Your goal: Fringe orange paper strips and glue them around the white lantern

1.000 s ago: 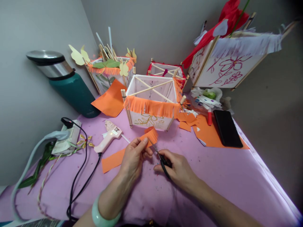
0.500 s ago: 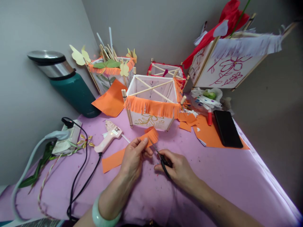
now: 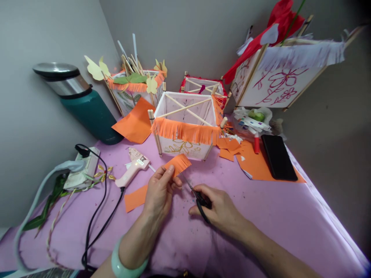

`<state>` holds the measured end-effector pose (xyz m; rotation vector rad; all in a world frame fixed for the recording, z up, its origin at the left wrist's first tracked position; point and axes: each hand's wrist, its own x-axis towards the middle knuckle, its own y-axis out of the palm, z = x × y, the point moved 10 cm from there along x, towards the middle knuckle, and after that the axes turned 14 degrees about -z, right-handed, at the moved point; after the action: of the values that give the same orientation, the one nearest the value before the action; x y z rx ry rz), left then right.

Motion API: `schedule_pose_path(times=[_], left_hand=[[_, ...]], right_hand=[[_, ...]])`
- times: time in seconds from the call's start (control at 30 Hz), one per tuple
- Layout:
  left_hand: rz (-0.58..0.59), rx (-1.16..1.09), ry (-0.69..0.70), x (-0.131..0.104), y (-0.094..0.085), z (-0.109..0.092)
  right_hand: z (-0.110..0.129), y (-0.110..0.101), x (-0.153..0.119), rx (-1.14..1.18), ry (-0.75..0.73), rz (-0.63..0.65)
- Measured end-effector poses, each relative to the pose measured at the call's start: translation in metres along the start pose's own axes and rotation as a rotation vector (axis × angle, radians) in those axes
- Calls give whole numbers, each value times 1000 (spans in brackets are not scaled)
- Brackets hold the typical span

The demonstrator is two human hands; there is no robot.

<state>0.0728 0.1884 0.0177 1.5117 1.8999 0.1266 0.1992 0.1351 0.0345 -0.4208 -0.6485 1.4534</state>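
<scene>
My left hand (image 3: 162, 189) pinches an orange paper strip (image 3: 177, 165) between thumb and fingers. Thin cuts make a fringe along the strip's right end. Black-handled scissors (image 3: 203, 202) are in my right hand (image 3: 222, 206), with fingers through the handles and blades pointing at the strip's lower edge. Another orange paper piece (image 3: 135, 198) lies on the table, partly behind my left hand. Just beyond my hands stands a stick-framed paper lantern (image 3: 185, 146) with orange fringe (image 3: 185, 130) along its top edge.
A pink glue gun (image 3: 135, 166) lies left, its black cord (image 3: 101, 227) running toward the front. Beyond are a teal bottle (image 3: 89, 112) and a power strip (image 3: 84, 170). A phone (image 3: 278, 157) rests on orange paper (image 3: 252, 162) at right. More lanterns (image 3: 278, 77) stand behind.
My left hand has shifted slightly left with the strip, and the fringed end has turned flatter to view. The scissor blades now sit a little apart from the strip. My right hand has barely moved.
</scene>
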Motion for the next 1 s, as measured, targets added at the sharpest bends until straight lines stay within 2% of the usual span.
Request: schedule_pose_path(times=[0.4, 1.0], left_hand=[[55, 67, -18, -2, 3, 7], [6, 72, -24, -3, 2, 6]], right_hand=[[-2, 0, -1, 3, 19, 0], [-3, 1, 0, -3, 2, -17]])
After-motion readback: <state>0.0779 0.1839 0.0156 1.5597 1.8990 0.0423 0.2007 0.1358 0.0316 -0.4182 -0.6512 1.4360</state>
